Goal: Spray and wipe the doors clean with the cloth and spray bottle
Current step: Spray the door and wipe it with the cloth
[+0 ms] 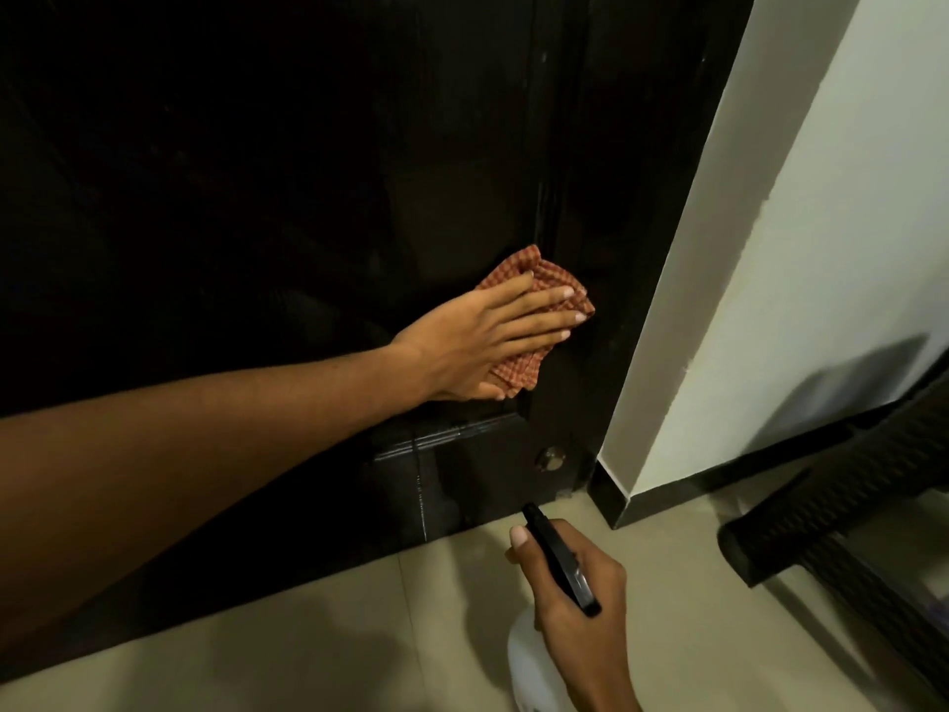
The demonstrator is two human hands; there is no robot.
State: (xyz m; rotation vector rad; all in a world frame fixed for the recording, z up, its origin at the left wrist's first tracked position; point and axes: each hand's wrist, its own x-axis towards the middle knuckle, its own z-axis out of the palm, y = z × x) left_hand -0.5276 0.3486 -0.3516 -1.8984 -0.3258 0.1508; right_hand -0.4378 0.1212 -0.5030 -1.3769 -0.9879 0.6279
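In the head view, my left hand (477,341) pressed the soft, limp cloth (544,280) flat-fingered against the dark door (257,172), low near its right edge. I judged it best pinned under the palm. My right hand (575,603) gripped the seemingly light spray bottle (560,557) at its neck, with the nozzle angled up-left toward the door's foot.

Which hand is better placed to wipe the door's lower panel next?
Left. The left hand presses the cloth flat against the door, just above the lower panel. The right hand grips the spray bottle low near the floor, touching no cloth.
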